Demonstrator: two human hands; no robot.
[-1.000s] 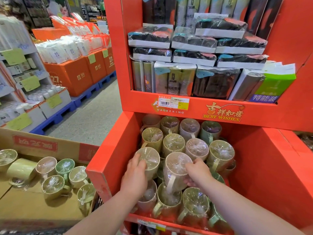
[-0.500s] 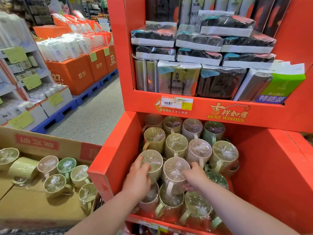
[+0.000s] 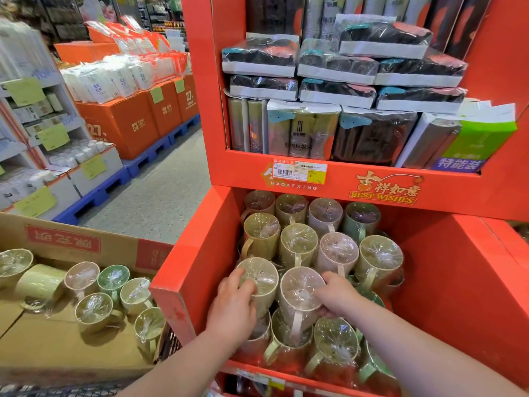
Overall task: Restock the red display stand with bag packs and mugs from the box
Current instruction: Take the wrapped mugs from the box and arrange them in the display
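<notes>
Two wrapped mugs, second layer, front of the lower bin of the red display stand (image 3: 183, 279). Olive mug (image 3: 259, 277) under the left hand (image 3: 233, 308), fingers wrapped on its near side and rim. Pale beige mug (image 3: 300, 293), handle facing the camera, in the right hand (image 3: 336, 295), fingers closed round its right wall. Both mugs lying tilted on the layer of mugs beneath, touching each other.

Step in hand, by judgement: seating this pair in the front row of the upper layer. Next move likely calls for letting go once both sit steady, then reaching left to the box (image 3: 86, 245) for more.

Remaining stock: some seven wrapped mugs (image 3: 113, 277) in the box, loose, some on their sides. Bag packs (image 3: 303, 130) filling the upper shelf, stacked flat over a standing row; little space left there.

Edges and room: bin wall close on the left, just beside the olive mug; shelf lip with price label (image 3: 299, 170) overhanging the back rows, so low clearance behind. Open gap on the right of the bin beyond the green mugs. Front lip low, mugs near it tilted outward; risk of rolling if knocked. Aisle floor (image 3: 154, 196) open to the left, beyond the box.
</notes>
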